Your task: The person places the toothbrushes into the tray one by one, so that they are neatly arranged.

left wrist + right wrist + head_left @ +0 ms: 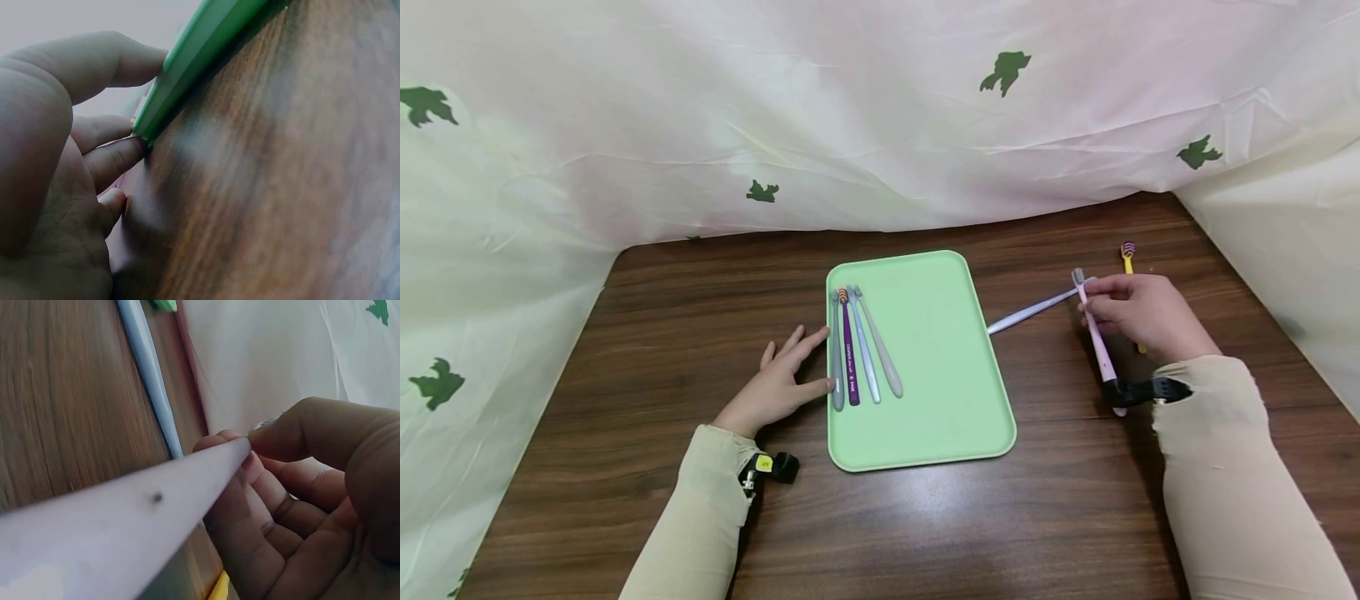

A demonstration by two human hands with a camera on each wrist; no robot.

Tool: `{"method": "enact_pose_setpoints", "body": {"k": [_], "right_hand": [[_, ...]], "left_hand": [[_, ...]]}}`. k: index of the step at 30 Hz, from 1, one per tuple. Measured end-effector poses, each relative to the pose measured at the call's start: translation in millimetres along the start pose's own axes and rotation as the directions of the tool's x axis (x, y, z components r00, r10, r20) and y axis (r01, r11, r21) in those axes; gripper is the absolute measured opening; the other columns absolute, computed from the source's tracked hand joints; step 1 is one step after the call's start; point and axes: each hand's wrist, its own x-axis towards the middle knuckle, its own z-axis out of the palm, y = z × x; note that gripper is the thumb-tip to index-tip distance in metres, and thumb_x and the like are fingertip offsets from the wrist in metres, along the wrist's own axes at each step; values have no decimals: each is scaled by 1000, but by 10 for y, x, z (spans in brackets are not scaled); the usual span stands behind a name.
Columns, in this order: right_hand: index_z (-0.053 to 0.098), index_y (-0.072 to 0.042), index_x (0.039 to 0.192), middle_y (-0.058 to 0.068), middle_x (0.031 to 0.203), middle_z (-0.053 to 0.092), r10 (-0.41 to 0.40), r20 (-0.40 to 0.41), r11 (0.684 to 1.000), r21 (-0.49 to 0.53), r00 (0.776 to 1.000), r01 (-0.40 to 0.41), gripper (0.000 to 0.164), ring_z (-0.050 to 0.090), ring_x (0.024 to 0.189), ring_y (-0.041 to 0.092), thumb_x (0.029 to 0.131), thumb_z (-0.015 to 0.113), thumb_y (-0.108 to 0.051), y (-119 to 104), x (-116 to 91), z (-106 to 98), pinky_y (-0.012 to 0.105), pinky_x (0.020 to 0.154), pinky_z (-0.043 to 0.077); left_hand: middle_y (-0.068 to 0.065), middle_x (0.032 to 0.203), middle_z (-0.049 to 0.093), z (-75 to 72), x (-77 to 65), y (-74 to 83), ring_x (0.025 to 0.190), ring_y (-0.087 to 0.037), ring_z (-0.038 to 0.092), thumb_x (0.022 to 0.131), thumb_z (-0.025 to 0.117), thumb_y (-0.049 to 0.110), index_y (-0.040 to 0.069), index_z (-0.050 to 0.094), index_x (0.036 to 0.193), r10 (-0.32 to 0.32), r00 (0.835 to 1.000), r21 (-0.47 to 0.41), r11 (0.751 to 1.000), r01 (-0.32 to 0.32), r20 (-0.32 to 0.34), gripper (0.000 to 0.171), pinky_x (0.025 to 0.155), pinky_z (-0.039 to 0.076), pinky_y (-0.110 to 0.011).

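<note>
Between thumb and fingers, my right hand (1141, 312) pinches a pink toothbrush (1098, 346) near its bristle head; in the right wrist view the toothbrush handle (125, 519) runs large across the picture. A light blue toothbrush (1030, 312) lies under it, its lower end at the tray's right edge. Behind the hand a yellow toothbrush (1127, 260) is partly hidden. My left hand (778, 387) touches the left rim of the green tray (947, 367) with spread fingers. On the tray's left side lie a grey toothbrush (837, 367), a purple one (850, 358), a blue one (864, 354) and a pale grey one (883, 354).
The dark wooden table (925, 533) extends around the tray. White cloth (865, 108) with green leaf-like patches hangs behind it and at both sides. A small black camera (785, 467) is strapped to the left wrist, another black camera (1127, 392) to the right.
</note>
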Motion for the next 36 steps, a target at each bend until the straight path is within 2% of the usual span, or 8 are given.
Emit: {"method": "enact_pose_setpoints", "body": {"k": [7, 12, 18, 26, 30, 36], "right_hand": [[62, 3, 128, 19, 106, 72, -40, -38, 999, 0, 998, 40, 35, 69, 79, 13, 101, 61, -19, -82, 3, 96, 25, 68, 58], [61, 5, 129, 22, 110, 70, -48, -24, 998, 41, 999, 49, 37, 70, 79, 13, 101, 62, -19, -116, 11, 157, 27, 69, 59], [61, 4, 129, 23, 110, 69, -74, 1, 993, 91, 997, 73, 36, 72, 82, 17, 100, 63, -18, -188, 18, 232, 28, 70, 59], [63, 0, 129, 19, 107, 72, -74, 29, 996, 58, 997, 72, 34, 69, 82, 16, 101, 61, -20, -294, 17, 336, 27, 69, 57], [63, 2, 128, 18, 104, 72, -110, 41, 993, 56, 993, 107, 33, 68, 80, 15, 101, 61, -17, -334, 45, 401, 28, 68, 57], [66, 3, 124, 17, 99, 73, -167, 75, 986, 24, 983, 165, 31, 68, 76, 13, 99, 64, -16, -352, 65, 503, 27, 66, 58]], "left_hand": [[-7, 163, 30, -5, -3, 4, 155, -23, 3, 92, 73, 36, 23, 32, 159, -5, 1000, -3, 1000, 5, 3, 80, 120, -12, -52], [-7, 163, 30, -4, 0, 3, 155, -23, 3, 92, 73, 36, 22, 32, 159, -2, 1000, 1, 1000, 2, 3, 80, 120, -12, -52], [-7, 163, 30, -3, -2, 3, 155, -23, 3, 92, 73, 36, 22, 32, 159, -1, 1000, 1, 1000, 1, 2, 80, 120, -12, -52], [-6, 163, 30, -35, -28, -6, 155, -23, 3, 92, 73, 36, 22, 32, 159, -8, 1000, 6, 1000, 8, 1, 80, 120, -12, -51], [-5, 163, 29, -54, -44, -6, 155, -22, 3, 92, 73, 36, 23, 32, 159, -12, 1000, 5, 1000, 12, -1, 80, 120, -12, -51], [-2, 162, 32, -6, -22, -8, 155, -20, 5, 93, 72, 35, 22, 32, 159, 1, 1000, -4, 1000, -1, -4, 78, 120, -13, -49]]}}
